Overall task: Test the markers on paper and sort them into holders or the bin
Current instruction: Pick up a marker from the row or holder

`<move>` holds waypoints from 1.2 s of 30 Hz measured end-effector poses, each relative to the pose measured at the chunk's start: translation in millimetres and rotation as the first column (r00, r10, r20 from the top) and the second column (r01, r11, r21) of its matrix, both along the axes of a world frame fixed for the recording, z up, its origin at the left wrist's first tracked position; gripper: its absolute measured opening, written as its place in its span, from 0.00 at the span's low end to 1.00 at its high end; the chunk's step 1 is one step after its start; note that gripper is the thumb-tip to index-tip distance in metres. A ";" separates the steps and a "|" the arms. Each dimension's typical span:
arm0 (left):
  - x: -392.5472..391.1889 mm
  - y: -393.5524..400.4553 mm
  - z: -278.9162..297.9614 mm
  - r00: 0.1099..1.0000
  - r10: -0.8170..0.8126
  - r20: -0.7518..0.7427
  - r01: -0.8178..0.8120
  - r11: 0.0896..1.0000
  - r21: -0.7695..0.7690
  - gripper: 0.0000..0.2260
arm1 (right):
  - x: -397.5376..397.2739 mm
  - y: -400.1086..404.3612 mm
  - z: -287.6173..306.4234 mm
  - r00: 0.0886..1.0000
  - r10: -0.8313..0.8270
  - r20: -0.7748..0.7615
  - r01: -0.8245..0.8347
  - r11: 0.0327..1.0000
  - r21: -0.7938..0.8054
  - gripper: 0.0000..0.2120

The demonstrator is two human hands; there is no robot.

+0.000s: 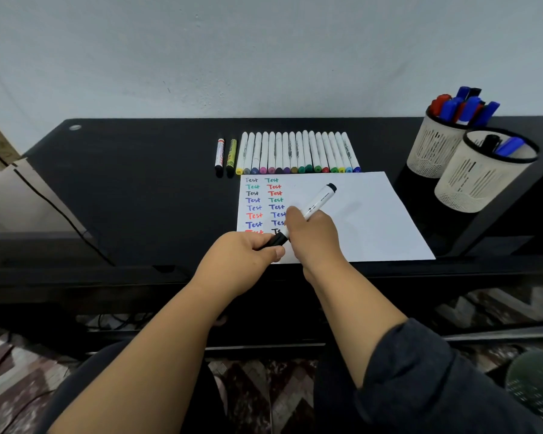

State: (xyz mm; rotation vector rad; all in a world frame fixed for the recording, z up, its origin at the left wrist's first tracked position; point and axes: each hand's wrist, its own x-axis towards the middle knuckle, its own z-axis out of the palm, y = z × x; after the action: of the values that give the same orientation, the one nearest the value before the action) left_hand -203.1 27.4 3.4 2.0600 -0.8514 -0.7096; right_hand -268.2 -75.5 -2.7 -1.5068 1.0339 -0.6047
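White paper lies on a black desk against a pale wall.

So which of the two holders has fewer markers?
The nearer holder, at the desk's right front: only a black and a blue marker show. The far holder behind it is crowded with red, blue and black ones.

Soft, even room light, slightly dim. Black desk soaks it up, paper glows bright, faint shadow there. Wide-angle bending at edges, overall softness.
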 end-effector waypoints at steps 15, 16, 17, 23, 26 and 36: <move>4.9 8.4 3.0 0.988 -0.005 -0.155 0.009 1.000 0.025 0.05 | 1.0 7.7 3.0 0.998 0.057 0.018 -0.058 0.998 0.040 0.11; 4.2 8.1 3.2 0.987 0.006 -0.162 -0.004 1.000 0.013 0.06 | 1.2 7.0 3.5 0.998 0.055 0.019 -0.056 0.997 0.047 0.11; 3.8 7.6 3.5 0.985 0.015 -0.171 -0.015 1.000 0.001 0.06 | 1.8 6.1 3.7 0.998 0.052 0.022 -0.053 0.997 0.058 0.12; 3.8 9.4 7.4 0.976 0.027 -0.214 -0.032 0.999 -0.019 0.11 | 4.0 4.0 6.1 0.995 0.066 0.074 -0.075 0.990 0.117 0.14; 1.9 9.0 7.3 0.982 0.051 -0.180 -0.054 0.998 -0.013 0.10 | 5.3 5.3 5.9 0.998 0.044 0.054 -0.049 0.994 0.101 0.14; -5.9 7.8 5.5 0.995 0.042 0.090 -0.044 0.999 0.023 0.04 | 9.3 5.6 9.1 1.000 -0.013 0.012 0.011 0.988 0.151 0.12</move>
State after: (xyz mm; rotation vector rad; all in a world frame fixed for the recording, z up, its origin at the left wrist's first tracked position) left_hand -209.0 35.2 9.0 2.1396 -0.8494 -0.6107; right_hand -258.9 -69.9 6.5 -1.3632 1.0557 -0.5317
